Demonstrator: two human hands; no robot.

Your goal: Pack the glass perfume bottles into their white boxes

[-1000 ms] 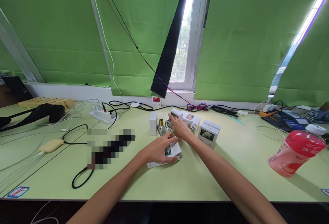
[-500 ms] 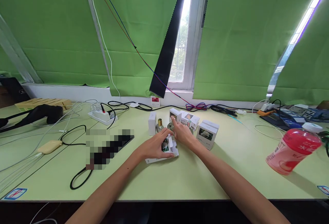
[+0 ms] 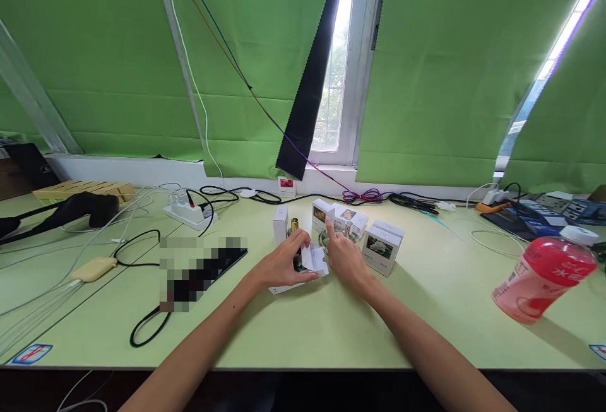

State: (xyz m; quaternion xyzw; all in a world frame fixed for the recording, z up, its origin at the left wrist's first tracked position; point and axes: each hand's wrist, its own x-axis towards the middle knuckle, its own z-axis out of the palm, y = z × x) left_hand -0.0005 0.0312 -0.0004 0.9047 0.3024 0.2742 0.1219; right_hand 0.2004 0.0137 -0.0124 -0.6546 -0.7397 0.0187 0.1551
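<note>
**Crowded cluster, small box: knocks and slips are the likely trouble**

The pale green surface [image 3: 331, 330] fills the lower half of the frame, and at its centre a tight huddle of small things leaves the hands little room. At the right edge of the frame a pink bottle [image 3: 544, 279] leans over, well apart from the work, so I judge it no threat here.

Nearer in, the white cartons [image 3: 381, 248] stand just right of centre (one shows a flower picture), and an elbow or wrist swinging outward could topple them.

The left hand [image 3: 279, 267] has its grip clamped on the small open box [image 3: 310, 259], fingers over the top and thumb beneath; the box sits at centre frame, its base touching the surface. The right hand [image 3: 345, 260] rests against the box's right side, fingers spread and holding nothing. If the left grip loosens, the flap could buckle.

Smallest, the gold-capped vial [image 3: 294, 226] stands just behind the left fingers; a backward nudge could tip it.
</note>
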